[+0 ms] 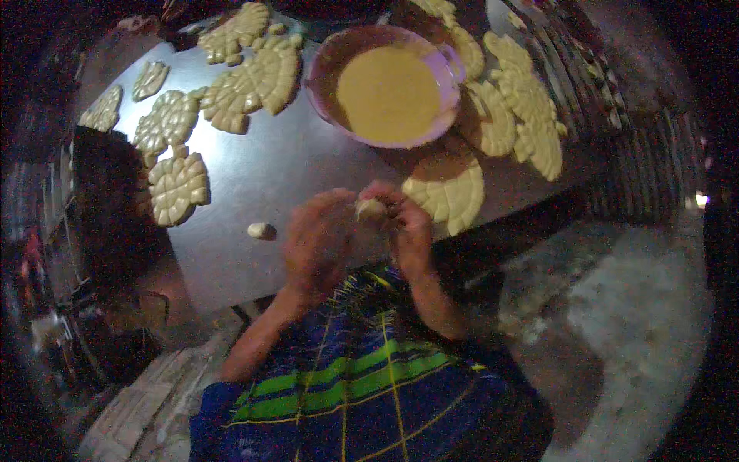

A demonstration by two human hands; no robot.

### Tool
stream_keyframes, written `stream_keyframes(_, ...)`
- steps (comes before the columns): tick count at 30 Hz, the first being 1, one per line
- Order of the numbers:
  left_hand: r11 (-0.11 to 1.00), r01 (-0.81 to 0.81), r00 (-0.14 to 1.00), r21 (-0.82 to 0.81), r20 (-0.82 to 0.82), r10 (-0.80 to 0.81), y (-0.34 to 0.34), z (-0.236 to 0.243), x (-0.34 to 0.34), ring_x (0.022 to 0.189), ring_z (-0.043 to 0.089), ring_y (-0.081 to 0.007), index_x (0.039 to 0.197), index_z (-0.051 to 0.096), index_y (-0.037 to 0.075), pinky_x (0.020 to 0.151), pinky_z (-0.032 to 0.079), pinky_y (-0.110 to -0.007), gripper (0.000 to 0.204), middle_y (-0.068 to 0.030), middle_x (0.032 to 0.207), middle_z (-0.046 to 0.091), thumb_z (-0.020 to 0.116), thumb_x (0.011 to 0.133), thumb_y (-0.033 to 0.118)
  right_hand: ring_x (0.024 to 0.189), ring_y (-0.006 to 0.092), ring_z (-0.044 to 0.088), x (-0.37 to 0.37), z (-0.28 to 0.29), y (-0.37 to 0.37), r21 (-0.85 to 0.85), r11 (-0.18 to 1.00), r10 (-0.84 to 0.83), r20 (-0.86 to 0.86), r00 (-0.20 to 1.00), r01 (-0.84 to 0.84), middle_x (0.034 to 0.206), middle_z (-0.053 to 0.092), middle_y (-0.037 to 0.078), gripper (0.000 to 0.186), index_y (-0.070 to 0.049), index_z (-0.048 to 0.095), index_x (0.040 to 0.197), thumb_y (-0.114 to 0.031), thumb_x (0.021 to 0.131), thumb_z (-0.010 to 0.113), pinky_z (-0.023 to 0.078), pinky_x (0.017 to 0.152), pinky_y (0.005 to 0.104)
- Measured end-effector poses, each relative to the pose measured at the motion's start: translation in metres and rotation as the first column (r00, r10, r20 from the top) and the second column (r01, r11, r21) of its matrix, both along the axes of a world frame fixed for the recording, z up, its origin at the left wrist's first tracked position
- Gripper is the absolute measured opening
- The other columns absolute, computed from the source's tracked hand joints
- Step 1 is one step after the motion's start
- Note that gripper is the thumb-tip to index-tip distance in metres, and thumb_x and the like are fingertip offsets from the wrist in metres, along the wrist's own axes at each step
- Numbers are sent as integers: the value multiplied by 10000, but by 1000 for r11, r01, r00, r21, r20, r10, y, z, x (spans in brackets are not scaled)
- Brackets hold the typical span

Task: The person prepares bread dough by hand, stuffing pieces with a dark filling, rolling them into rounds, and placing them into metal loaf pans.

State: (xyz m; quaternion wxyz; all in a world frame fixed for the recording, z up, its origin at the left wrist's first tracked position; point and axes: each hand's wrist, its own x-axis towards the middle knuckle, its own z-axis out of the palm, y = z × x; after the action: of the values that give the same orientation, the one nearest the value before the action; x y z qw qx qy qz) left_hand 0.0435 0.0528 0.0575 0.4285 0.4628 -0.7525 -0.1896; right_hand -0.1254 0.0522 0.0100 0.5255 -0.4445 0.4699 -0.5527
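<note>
Between my two hands, over the near part of the metal table (246, 269), is a small pale piece of dough (372, 209). My left hand (318, 239) is closed at it with the fingertips, though motion blurs it a little. From the other side my right hand (406, 225) pinches the same piece. A single small dough ball (262, 230) lies on the table left of my left hand. Just right of my right hand sits a flat cluster of dough pieces (450, 192), pressed side by side.
A pink basin (323, 115) holding a yellowish mass (389, 92) stands beyond my hands. More dough clusters lie at the far left (254, 81), the left (178, 186) and the right (531, 108). The table's near edge runs close to my checked cloth (346, 377). A dark shape (112, 208) stands at the left.
</note>
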Motion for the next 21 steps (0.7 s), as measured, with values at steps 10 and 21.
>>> stream_keyframes(10,970,156,966,-184,-177,-189,-20,-14,-38,830,661,-286,1001,656,42,758,532,-393,367,-93,868,656,763,723,257,944,220,610,13,5,-21,-6,887,461,57,886,-461,1062,629,81,377,-20,586,1156,-214,847,682,509,841,332)
stream_keyframes(21,810,59,796,583,-517,314,-7,-74,18,973,629,-209,1124,626,24,859,483,-334,290,-116,1067,669,610,913,223,1006,146,604,-44,77,-203,47,854,520,-120,846,-519,1130,652,28,469,-40,585,1252,-74,809,734,509,840,293)
